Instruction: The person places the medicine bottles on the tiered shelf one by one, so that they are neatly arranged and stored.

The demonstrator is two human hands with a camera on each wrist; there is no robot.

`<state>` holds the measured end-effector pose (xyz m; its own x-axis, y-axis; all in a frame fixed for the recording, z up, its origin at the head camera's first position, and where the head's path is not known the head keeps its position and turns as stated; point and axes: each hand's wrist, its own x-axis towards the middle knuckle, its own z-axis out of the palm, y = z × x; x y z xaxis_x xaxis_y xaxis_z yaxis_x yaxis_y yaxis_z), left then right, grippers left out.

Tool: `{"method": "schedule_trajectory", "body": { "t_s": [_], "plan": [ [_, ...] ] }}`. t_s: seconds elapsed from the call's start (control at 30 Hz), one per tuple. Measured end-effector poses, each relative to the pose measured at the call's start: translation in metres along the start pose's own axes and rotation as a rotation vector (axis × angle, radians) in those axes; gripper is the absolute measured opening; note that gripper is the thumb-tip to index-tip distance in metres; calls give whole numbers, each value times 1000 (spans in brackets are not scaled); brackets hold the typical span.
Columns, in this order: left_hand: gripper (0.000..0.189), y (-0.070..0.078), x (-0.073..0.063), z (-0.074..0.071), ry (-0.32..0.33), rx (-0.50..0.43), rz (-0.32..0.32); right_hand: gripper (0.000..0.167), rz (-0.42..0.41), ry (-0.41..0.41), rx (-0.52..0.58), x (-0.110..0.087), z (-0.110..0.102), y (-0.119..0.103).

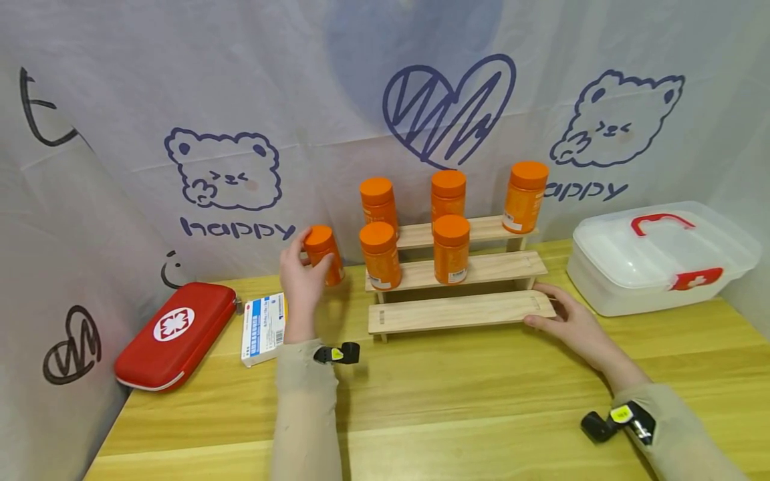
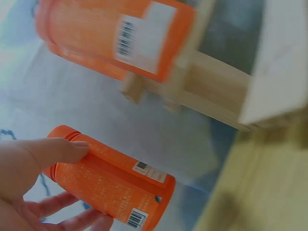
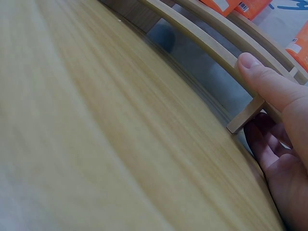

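Note:
In the head view, my left hand [image 1: 303,280] grips an orange screw-cap bottle [image 1: 323,257] to the left of a three-tier wooden shelf [image 1: 460,312]. Its thumb lies along the bottle near the cap in the left wrist view, where barcode labels show on the bottle [image 2: 113,185] close to its base. My right hand [image 1: 568,324] holds the right end of the shelf's lowest tier, thumb at the front edge. The right wrist view has its fingers [image 3: 262,139] curled beside the shelf leg [image 3: 245,115]. Two similar bottles [image 1: 451,250] stand on the middle tier and three [image 1: 527,200] on the top one.
A red zip case [image 1: 198,347] with a white cross emblem and a white-and-blue medicine box [image 1: 260,334] lie at the left of the wooden table [image 1: 433,407]. At the right stands a translucent first-aid box [image 1: 631,287] with a red handle. A printed curtain [image 1: 337,80] hangs behind.

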<state>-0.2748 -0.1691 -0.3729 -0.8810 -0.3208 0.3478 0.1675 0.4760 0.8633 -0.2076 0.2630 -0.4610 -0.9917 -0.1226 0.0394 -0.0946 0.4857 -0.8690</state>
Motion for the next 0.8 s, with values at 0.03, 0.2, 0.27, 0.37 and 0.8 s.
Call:
{"method": "schedule_trajectory", "body": {
  "t_s": [0.03,0.2,0.27,0.37,0.8],
  "plan": [
    [56,4,-1,-2,1,1,7,74,-1,0,1,0,0,0],
    [57,22,-5,-13,-7,-2,18,74,-5,3,-10,0,0,0],
    [57,28,-7,-18,-9,-6,26,74,-6,4,-17,0,0,0],
    [58,39,-10,-25,-10,-5,52,74,-7,3,-22,0,0,1],
    [58,96,-37,-60,-15,8,218,75,-8,3,-12,1,0,1]
  ]
}}
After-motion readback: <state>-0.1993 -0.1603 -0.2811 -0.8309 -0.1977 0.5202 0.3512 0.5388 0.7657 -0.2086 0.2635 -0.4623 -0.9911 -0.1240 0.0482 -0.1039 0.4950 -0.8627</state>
